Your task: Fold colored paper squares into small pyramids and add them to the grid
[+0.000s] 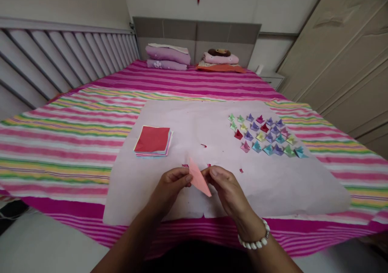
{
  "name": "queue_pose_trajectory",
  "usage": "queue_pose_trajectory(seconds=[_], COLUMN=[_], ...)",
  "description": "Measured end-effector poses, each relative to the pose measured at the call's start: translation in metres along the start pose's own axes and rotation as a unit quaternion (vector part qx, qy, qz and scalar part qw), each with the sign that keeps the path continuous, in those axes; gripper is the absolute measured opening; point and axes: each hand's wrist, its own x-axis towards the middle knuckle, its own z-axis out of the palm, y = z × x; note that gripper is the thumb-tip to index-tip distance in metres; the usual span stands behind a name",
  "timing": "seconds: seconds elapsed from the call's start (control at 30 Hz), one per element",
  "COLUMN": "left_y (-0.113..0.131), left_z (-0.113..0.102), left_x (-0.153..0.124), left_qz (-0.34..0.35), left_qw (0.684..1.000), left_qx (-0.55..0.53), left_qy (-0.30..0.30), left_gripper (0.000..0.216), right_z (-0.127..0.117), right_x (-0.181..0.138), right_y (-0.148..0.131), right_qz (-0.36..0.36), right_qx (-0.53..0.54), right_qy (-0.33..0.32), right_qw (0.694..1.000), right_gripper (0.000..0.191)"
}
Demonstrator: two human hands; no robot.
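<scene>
A folded pink paper is held up between my two hands, tilted, just above the white sheet. My left hand pinches its left edge between thumb and fingers. At the paper's right side, my right hand has its thumb and fingers closed on it; some of those fingertips are hidden. A stack of coloured square papers, red on top, lies to the left. Several small folded paper boats in many colours stand in rows on the right.
Small red printed marks dot the white sheet, which lies over a striped bedspread. Folded purple bedding and a pink pile rest by the grey headboard. A white rail runs along the left.
</scene>
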Motion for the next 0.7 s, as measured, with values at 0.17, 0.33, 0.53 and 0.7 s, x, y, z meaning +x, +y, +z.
queue_pose_trajectory(seconds=[0.17,0.33,0.53,0.7], left_y=[0.000,-0.001,0.001,-0.003], left_z=[0.002,0.002,0.002,0.007], left_x=[-0.002,-0.002,0.000,0.001], left_qz=[-0.002,-0.006,0.003,0.028], left_qw=[1.000,0.999,0.995,0.989], left_qx=[0.025,0.036,0.097,0.135], left_qy=[-0.019,-0.022,-0.002,0.049], left_gripper=[0.016,0.017,0.018,0.029], right_z=[0.005,0.004,-0.002,-0.001], right_x=[-0.001,-0.001,0.003,0.006], right_y=[0.001,0.005,0.012,0.016], right_qz=[0.026,0.043,0.039,0.020], right_qx=[0.046,0.063,0.027,-0.035], right_qy=[-0.006,0.005,0.003,0.024], right_qw=[0.999,0.997,0.999,0.999], right_gripper=[0.018,0.020,0.014,0.015])
